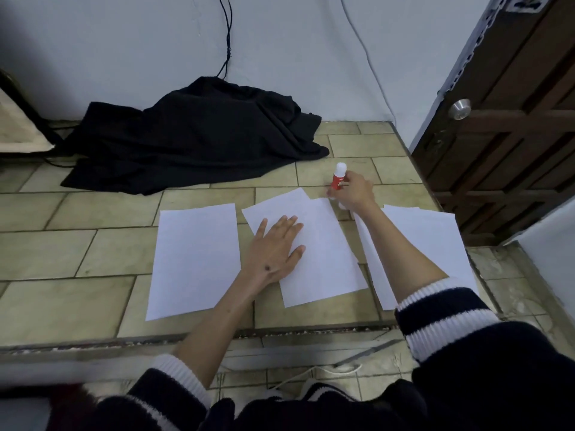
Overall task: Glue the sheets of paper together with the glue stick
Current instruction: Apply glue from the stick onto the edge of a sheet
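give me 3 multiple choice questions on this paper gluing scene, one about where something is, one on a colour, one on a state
1. Where does the left hand rest?
A. flat on the middle sheets of paper
B. on the black cloth
C. on the door knob

2. What colour is the body of the glue stick?
A. blue
B. red
C. green

3. What state is the glue stick in?
A. lying flat on the left sheet
B. gripped upright in the right hand
C. standing alone, untouched

Answers:
1. A, the palm and spread fingers press on the overlapping middle sheets.
2. B, the tube shows red under its white top.
3. B, the right hand's fingers close around the tube beyond the middle sheets' far edge, on the tiled floor.
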